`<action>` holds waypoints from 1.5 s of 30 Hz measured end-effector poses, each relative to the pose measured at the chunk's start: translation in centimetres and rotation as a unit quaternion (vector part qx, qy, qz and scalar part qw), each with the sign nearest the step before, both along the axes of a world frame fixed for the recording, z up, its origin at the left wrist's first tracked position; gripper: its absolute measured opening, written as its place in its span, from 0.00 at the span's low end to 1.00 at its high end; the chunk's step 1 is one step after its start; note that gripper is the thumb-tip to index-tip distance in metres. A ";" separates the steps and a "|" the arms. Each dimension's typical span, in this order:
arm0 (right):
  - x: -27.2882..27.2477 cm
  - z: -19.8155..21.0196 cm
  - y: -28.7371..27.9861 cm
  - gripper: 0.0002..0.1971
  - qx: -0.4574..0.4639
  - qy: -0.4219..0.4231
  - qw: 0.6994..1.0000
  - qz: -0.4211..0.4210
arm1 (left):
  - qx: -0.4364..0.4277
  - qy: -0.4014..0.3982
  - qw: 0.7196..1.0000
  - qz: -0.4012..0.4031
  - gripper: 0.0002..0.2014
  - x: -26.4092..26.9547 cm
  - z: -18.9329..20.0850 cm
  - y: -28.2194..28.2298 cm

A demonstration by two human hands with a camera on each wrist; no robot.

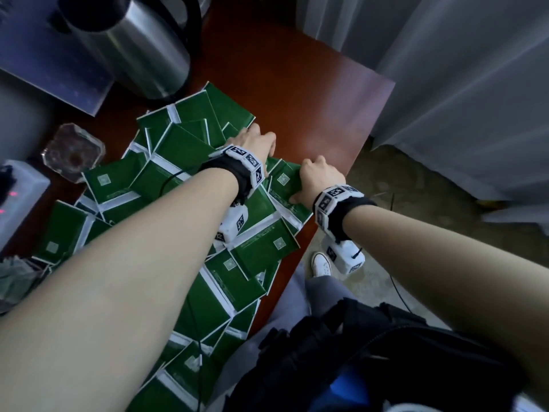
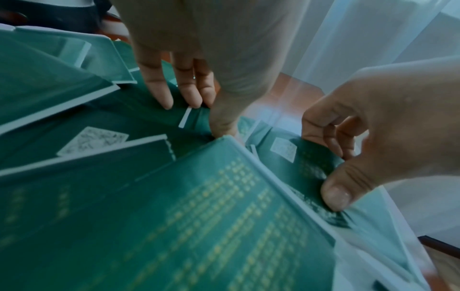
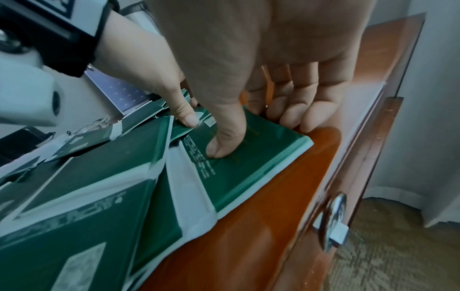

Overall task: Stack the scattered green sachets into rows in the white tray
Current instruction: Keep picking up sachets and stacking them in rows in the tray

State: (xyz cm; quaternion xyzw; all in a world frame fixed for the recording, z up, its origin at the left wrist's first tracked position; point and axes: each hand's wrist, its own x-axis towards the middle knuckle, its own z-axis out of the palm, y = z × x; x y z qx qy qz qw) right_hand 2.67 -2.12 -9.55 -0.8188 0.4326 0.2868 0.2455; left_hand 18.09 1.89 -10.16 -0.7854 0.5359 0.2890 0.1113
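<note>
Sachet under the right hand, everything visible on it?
The sachet is flat, glossy dark green with pale edges, fine printed text and a small pale code square. It lies at the pile's edge on the red-brown table, overlapping neighbours. The right hand grips it: thumb pressed on top, fingers curled over its far edge.

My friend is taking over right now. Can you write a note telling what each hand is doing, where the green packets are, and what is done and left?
Left hand: pinching a flat green paper sachet at the far side of the pile.
Right hand: gripping another green sachet near the edge of the reddish-brown wooden table, thumb on top, fingers curled over its far edge.
Sachets: the loose overlapping heap of green sachets covers the table.
White tray: not in view.
Done: nothing stacked that shows.
Left: gather the sachets and stack them into rows in the tray.
</note>
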 end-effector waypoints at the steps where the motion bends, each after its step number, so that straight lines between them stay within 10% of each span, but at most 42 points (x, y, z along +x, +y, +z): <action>1: 0.0 0.1 -0.1 0.34 0.001 -0.002 1.000 0.002 | -0.003 -0.002 1.000 -0.002 0.18 0.0 0.1 -0.1; 17: 0.1 0.0 -7.3 0.18 0.108 -0.070 0.990 0.054 | 0.101 0.068 0.988 0.098 0.10 2.3 2.1 -3.9; 27: 4.2 3.3 -21.1 0.06 -0.012 -0.097 0.983 0.157 | 0.014 -0.002 0.985 0.174 0.08 4.5 4.4 -9.8; 36: 4.1 4.8 -23.8 0.23 -0.111 -0.067 0.943 0.307 | -0.035 -0.084 0.978 0.188 0.10 2.5 4.7 -9.5; 41: 0.2 0.9 -21.7 0.53 -0.084 -0.041 0.901 0.423 | -0.005 -0.081 0.992 0.100 0.38 -2.8 2.0 -7.4; 45: -2.0 -1.2 -20.3 0.59 -0.058 -0.052 0.902 0.424 | 0.030 -0.049 0.993 0.104 0.54 -7.2 -1.1 -5.8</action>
